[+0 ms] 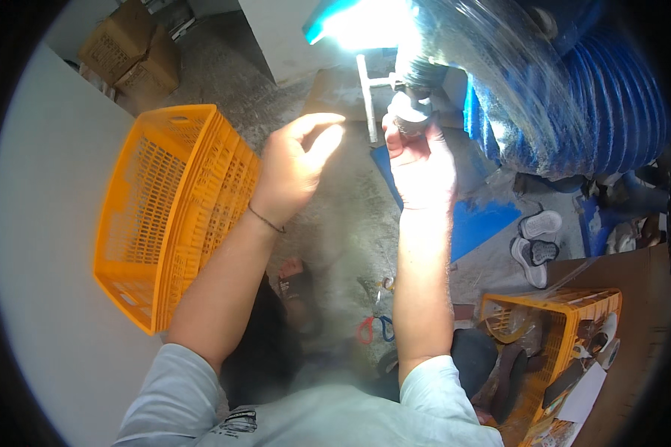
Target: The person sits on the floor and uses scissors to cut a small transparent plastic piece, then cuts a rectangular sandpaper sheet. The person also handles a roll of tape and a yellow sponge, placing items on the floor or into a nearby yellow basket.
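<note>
One step, steadying, seems in progress: the right hand (423, 165) grips the pale part (410, 112) between thumb and fingers near the bright lamp (331, 18), the left hand (294, 158) curls loosely around nothing, and the next move probably calls for a firm hold.

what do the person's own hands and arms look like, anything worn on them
The left hand and right hand are both ungloved, with bare forearms. A thin, dark cord-like band circles the left wrist; the right wrist shows none. Both sleeves are short and pale, and a small dark print marks the shirt front.
</note>
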`<act>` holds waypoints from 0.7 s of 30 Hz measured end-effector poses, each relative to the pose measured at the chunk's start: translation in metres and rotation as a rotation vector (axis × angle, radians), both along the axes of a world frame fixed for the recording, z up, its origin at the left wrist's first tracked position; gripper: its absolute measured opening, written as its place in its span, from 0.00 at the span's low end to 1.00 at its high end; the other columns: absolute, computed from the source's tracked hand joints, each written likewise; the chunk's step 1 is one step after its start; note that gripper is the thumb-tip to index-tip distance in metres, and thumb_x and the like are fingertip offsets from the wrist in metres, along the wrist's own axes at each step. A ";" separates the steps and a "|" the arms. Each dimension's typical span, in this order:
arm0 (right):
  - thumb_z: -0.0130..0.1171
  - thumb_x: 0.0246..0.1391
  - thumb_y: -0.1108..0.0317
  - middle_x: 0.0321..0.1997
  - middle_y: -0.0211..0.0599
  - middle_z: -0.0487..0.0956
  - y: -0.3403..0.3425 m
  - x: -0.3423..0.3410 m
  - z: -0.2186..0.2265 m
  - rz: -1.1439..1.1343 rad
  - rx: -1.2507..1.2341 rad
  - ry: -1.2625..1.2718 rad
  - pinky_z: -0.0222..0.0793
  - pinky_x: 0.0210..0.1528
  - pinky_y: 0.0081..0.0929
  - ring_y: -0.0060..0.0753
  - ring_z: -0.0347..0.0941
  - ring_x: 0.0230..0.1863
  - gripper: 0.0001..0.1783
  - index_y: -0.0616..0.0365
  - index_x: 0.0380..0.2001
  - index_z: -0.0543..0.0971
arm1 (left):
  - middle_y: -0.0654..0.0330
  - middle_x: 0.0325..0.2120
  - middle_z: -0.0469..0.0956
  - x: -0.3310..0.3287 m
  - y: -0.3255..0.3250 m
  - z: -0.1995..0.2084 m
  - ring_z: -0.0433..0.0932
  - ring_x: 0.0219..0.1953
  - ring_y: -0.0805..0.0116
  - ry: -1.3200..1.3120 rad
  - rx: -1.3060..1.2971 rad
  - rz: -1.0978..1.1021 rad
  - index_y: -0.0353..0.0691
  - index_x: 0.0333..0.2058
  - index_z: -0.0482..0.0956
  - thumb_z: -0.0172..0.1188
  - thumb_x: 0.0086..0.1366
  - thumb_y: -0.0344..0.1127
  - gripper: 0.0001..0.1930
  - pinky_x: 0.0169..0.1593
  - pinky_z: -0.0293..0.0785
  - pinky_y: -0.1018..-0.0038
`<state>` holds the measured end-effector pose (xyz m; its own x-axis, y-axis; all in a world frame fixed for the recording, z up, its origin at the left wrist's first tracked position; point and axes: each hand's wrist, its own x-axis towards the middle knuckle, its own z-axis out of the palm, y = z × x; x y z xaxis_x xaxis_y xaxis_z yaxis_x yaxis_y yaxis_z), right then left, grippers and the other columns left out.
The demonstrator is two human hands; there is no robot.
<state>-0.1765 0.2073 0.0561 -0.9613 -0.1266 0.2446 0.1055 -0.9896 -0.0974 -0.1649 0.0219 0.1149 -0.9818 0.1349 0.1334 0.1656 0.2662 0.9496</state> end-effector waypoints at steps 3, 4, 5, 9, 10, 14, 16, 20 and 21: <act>0.47 0.69 0.66 0.49 0.55 0.80 -0.003 0.002 0.001 -0.151 0.119 -0.060 0.78 0.54 0.42 0.50 0.80 0.47 0.20 0.71 0.55 0.72 | 0.60 0.45 0.82 -0.003 0.012 0.005 0.79 0.45 0.74 0.244 0.302 -0.073 0.35 0.51 0.79 0.61 0.66 0.27 0.15 0.49 0.75 0.76; 0.47 0.68 0.67 0.49 0.55 0.80 -0.005 0.002 0.001 -0.174 0.131 -0.079 0.79 0.53 0.42 0.50 0.80 0.47 0.20 0.71 0.55 0.72 | 0.62 0.45 0.81 -0.010 0.014 0.010 0.79 0.45 0.73 0.495 0.126 -0.015 0.34 0.53 0.78 0.62 0.65 0.24 0.17 0.50 0.75 0.77; 0.48 0.66 0.68 0.49 0.55 0.80 -0.005 0.003 0.002 -0.167 0.112 -0.059 0.80 0.52 0.42 0.51 0.80 0.48 0.19 0.71 0.55 0.72 | 0.61 0.45 0.82 -0.011 0.016 0.012 0.80 0.45 0.73 0.495 0.154 -0.038 0.35 0.53 0.78 0.63 0.63 0.23 0.19 0.50 0.76 0.77; 0.49 0.69 0.65 0.52 0.55 0.78 -0.003 -0.001 0.004 -0.254 0.170 -0.016 0.84 0.48 0.39 0.53 0.80 0.48 0.21 0.70 0.57 0.71 | 0.55 0.46 0.83 -0.015 0.021 0.020 0.82 0.45 0.68 0.875 -0.298 0.059 0.36 0.48 0.82 0.65 0.58 0.21 0.17 0.49 0.77 0.75; 0.49 0.68 0.66 0.52 0.54 0.79 -0.003 -0.002 0.004 -0.252 0.159 -0.026 0.84 0.48 0.39 0.53 0.80 0.48 0.20 0.70 0.57 0.71 | 0.54 0.42 0.84 -0.017 0.023 0.021 0.84 0.42 0.66 0.905 -0.271 0.039 0.36 0.47 0.83 0.65 0.58 0.20 0.17 0.46 0.78 0.75; 0.50 0.67 0.70 0.52 0.54 0.79 -0.003 -0.003 0.004 -0.273 0.130 -0.024 0.85 0.47 0.41 0.52 0.81 0.47 0.18 0.70 0.55 0.73 | 0.56 0.35 0.82 -0.023 0.025 0.027 0.79 0.32 0.73 0.896 -0.212 -0.010 0.31 0.49 0.81 0.63 0.65 0.22 0.14 0.35 0.79 0.78; 0.50 0.66 0.71 0.51 0.54 0.80 -0.003 -0.003 0.005 -0.259 0.110 -0.031 0.85 0.47 0.41 0.53 0.81 0.47 0.18 0.70 0.54 0.73 | 0.58 0.30 0.81 -0.021 0.027 0.028 0.77 0.28 0.76 0.813 -0.165 0.008 0.30 0.48 0.81 0.63 0.65 0.23 0.13 0.31 0.74 0.81; 0.51 0.66 0.72 0.50 0.54 0.80 -0.002 0.001 0.010 -0.236 0.148 -0.102 0.85 0.46 0.42 0.53 0.81 0.46 0.16 0.71 0.53 0.74 | 0.63 0.24 0.78 -0.016 0.032 0.033 0.71 0.23 0.81 0.635 -0.070 0.042 0.30 0.42 0.81 0.63 0.68 0.27 0.07 0.26 0.66 0.84; 0.50 0.66 0.72 0.50 0.54 0.80 -0.002 0.002 0.011 -0.239 0.161 -0.113 0.85 0.46 0.42 0.53 0.81 0.46 0.16 0.71 0.52 0.74 | 0.63 0.24 0.77 -0.016 0.034 0.035 0.71 0.23 0.81 0.647 -0.098 0.065 0.30 0.41 0.81 0.62 0.68 0.28 0.07 0.26 0.66 0.84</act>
<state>-0.1742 0.2054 0.0673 -0.9885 0.0780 0.1297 -0.1094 -0.9606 -0.2555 -0.1812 0.0554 0.1504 -0.7140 0.1201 0.6898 0.6759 0.3754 0.6343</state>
